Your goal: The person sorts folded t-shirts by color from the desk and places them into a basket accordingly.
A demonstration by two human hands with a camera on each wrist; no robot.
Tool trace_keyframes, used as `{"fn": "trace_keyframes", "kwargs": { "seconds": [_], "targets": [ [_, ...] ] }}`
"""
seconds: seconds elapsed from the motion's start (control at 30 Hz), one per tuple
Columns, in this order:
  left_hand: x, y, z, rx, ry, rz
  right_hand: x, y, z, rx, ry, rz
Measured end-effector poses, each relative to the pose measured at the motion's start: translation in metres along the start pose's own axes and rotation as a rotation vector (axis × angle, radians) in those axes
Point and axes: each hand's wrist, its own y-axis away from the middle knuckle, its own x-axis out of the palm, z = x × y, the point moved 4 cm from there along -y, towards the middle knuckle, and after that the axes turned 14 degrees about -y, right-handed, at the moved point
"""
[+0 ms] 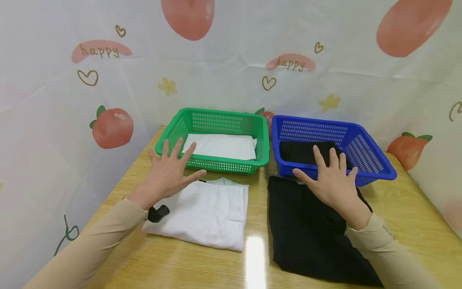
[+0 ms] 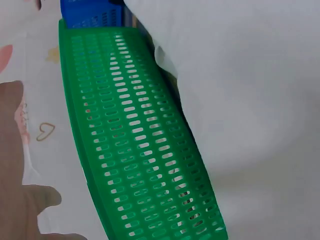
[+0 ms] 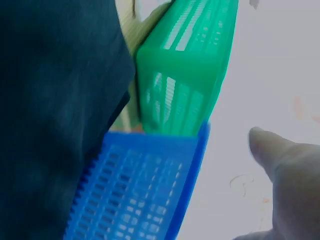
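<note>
My left hand [image 1: 167, 173], fingers spread and straight, is above the folded white cloth [image 1: 213, 212] and overlaps the near left rim of the green basket [image 1: 265, 148] in the head view. Inside that basket lies another folded white cloth [image 1: 223, 145]. My right hand [image 1: 332, 182] is spread the same way over the folded black cloth [image 1: 306, 228], its fingertips overlapping the front of the blue basket [image 1: 375, 160]. A folded black cloth [image 1: 297, 150] lies in the blue basket, partly hidden by the fingers. Neither hand holds anything.
Both baskets stand side by side at the back of the wooden table [image 1: 202, 265], near a white patterned curtain [image 1: 223, 52]. A strip of tabletop separates the white cloth from the black one. A black strap piece [image 1: 158, 213] sits at the left wrist.
</note>
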Motion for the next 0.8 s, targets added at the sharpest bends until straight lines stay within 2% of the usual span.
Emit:
{"fn": "trace_keyframes", "kwargs": {
  "seconds": [0.13, 0.23, 0.33, 0.47, 0.53, 0.67, 0.8],
  "targets": [
    [-0.003, 0.010, 0.000, 0.053, 0.042, -0.065, 0.000, 0.008, 0.012, -0.107, -0.078, -0.066],
    [-0.007, 0.021, 0.001, 0.098, 0.074, -0.114, 0.004, 0.014, 0.020, -0.189, -0.187, -0.069],
    [-0.007, 0.034, 0.006, 0.124, 0.125, -0.135, 0.012, 0.017, 0.027, -0.254, -0.333, -0.025],
    [-0.001, 0.047, 0.017, 0.130, 0.203, -0.117, 0.029, 0.018, 0.035, -0.303, -0.564, 0.108],
    [0.006, 0.052, 0.025, 0.127, 0.233, -0.087, 0.040, 0.018, 0.039, -0.286, -0.693, 0.211],
    [0.023, 0.057, 0.045, 0.099, 0.301, 0.009, 0.065, 0.016, 0.044, -0.149, -0.913, 0.413],
    [0.039, 0.060, 0.062, 0.075, 0.458, 0.144, 0.084, 0.014, 0.046, -0.014, -1.059, 0.510]
  ]
}}
